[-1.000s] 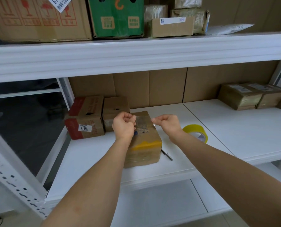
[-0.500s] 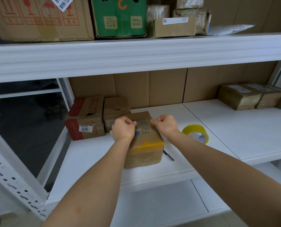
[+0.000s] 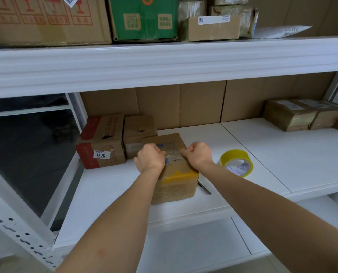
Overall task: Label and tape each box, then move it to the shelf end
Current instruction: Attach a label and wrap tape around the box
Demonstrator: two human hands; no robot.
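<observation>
White shelf [image 3: 262, 154], three left boxes [image 3: 174, 174], perhaps more

place: parcel storeroom | evidence: white metal shelving [image 3: 164, 62], stacked labelled cartons [image 3: 46, 18], tape roll [image 3: 236, 162]
</observation>
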